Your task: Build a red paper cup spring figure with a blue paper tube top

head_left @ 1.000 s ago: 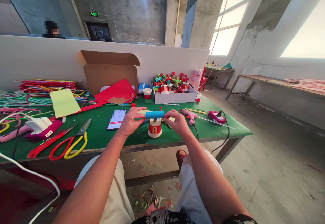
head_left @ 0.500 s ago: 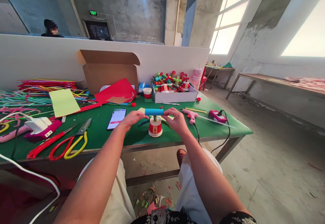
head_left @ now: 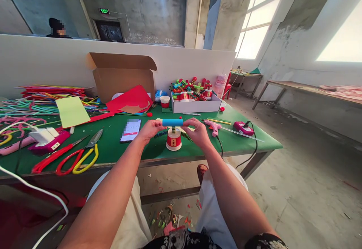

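A blue paper tube (head_left: 172,122) lies level between my hands above a red and white paper cup (head_left: 173,140). My left hand (head_left: 151,129) pinches the tube's left end. At its right end, my right hand (head_left: 196,129) has its fingertips closed on it. The cup stands upside down near the table's front edge. A short coiled stem (head_left: 173,129) rises from its top to just under the tube; whether the two are joined I cannot tell. Dark coiled pipe cleaners (head_left: 186,136) stick out from both sides of the cup.
Pink glue gun (head_left: 214,126) and purple socket (head_left: 243,128) lie to the right. Scissors (head_left: 85,155), red-handled pliers (head_left: 53,159) and a phone (head_left: 130,131) lie left. Behind stand a white box (head_left: 196,106) of similar cup figures, a cardboard box (head_left: 124,75) and bundled pipe cleaners (head_left: 53,92).
The camera view has shifted slightly. Both hands still hold the blue tube by its ends over the cup, with little other visible movement.
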A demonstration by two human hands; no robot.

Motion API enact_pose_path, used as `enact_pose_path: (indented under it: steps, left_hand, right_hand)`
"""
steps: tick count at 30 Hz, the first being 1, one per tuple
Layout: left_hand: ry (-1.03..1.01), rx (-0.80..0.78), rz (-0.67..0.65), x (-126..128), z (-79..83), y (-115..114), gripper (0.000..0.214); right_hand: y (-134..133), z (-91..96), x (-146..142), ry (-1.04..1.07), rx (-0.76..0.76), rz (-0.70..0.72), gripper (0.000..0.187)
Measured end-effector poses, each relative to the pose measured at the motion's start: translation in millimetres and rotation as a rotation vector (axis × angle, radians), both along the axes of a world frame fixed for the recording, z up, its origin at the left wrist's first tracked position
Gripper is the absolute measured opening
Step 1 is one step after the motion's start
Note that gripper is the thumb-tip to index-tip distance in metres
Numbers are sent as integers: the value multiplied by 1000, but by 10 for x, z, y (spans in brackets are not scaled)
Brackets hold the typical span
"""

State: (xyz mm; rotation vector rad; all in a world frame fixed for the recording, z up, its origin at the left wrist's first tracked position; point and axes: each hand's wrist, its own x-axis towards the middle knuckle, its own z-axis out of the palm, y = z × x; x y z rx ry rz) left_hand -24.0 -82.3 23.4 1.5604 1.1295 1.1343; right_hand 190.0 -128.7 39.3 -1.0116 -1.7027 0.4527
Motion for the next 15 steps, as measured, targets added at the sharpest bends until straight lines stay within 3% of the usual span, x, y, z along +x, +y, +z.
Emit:
enact_pose_path:
  steps: [8, 15]
  left_hand:
    - [-113, 77, 159, -104, 61, -26, 39]
    - [-253, 115, 293, -378, 184, -212, 34]
  right_hand:
    - [3, 2, 3, -4, 2, -5, 12]
    - [-4, 11, 11, 6, 1, 7, 14]
